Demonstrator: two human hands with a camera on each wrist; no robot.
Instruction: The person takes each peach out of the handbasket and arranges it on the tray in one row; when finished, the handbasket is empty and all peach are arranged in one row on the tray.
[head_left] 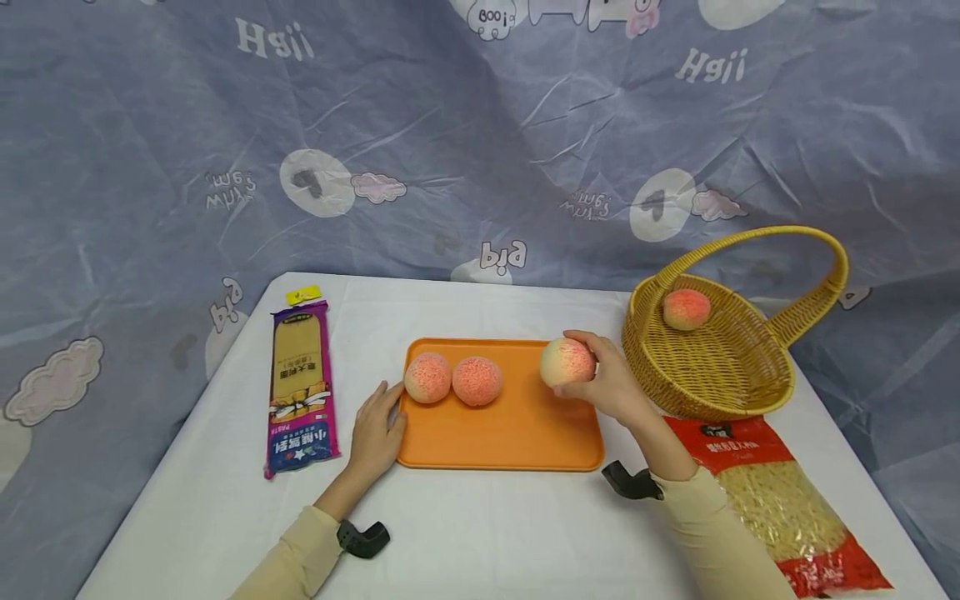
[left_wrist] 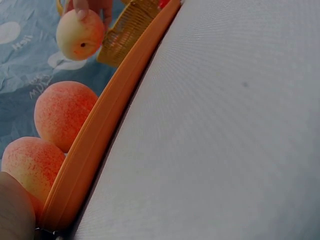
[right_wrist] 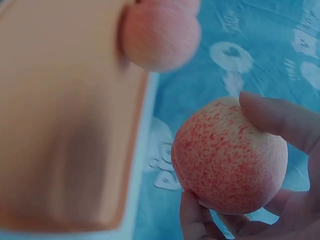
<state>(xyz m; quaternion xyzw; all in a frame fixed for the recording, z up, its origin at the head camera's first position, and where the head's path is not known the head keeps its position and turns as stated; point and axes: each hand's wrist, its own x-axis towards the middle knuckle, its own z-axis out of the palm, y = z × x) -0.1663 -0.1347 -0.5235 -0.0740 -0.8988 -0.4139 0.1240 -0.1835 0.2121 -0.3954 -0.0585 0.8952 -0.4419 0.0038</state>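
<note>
Two peaches, a left one [head_left: 427, 377] and a right one [head_left: 477, 381], sit side by side at the left of an orange tray [head_left: 517, 437]. My right hand [head_left: 611, 379] grips a third peach [head_left: 564, 363] above the tray's right part; the right wrist view shows thumb and fingers curled round this peach [right_wrist: 230, 160]. At the tray's left edge rests my left hand [head_left: 377, 429], its fingers touching the rim. In the left wrist view only a small part of that hand [left_wrist: 15, 207] shows, beside the peaches.
A yellow wicker basket [head_left: 708, 375] with a tall handle stands at the right, one peach [head_left: 686, 309] inside. In front of it lies a red bag of pasta [head_left: 780, 500], partly under my right sleeve. A purple pasta packet [head_left: 302, 387] lies at the left. A patterned grey-blue cloth hangs behind.
</note>
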